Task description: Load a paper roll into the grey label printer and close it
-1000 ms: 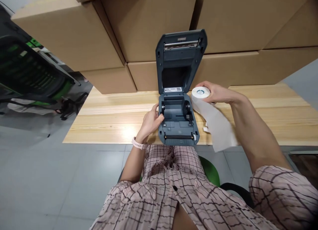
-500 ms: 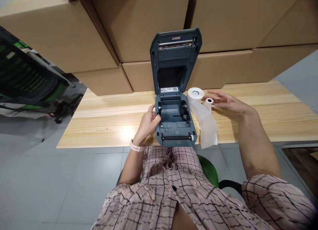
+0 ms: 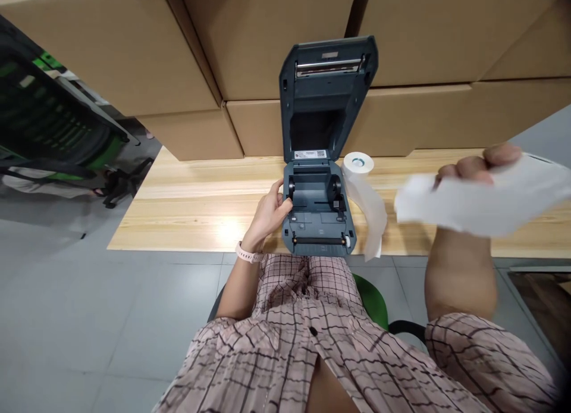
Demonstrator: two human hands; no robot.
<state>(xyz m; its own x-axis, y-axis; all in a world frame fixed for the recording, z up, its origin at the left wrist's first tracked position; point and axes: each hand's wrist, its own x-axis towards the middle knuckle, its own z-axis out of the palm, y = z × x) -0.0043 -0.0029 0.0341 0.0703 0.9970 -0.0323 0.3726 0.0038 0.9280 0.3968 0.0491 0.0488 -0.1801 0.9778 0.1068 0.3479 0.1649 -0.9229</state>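
A dark blue-grey label printer (image 3: 319,225) lies on the table with its lid (image 3: 328,91) raised and its inner bay bare of any roll. My left hand (image 3: 270,213) grips the printer's left side wall, thumb over the rim. Right of the printer stands a white label roll (image 3: 358,161), its loose strip trailing over the table's front edge. Farther right, my right hand (image 3: 479,166) is closed around a long white paper strip (image 3: 473,205), held up above the table. Motion blurs this strip, and my fingertips are partly hidden by it.
Cardboard boxes (image 3: 276,38) are stacked along the back of the wooden table (image 3: 196,205), close behind the raised lid. A dark office chair with green parts (image 3: 57,115) stands on the floor at the left.
My right hand has picked up the small roll with its paper strip from beside the larger roll and carried it right. My left hand has stayed on the printer.
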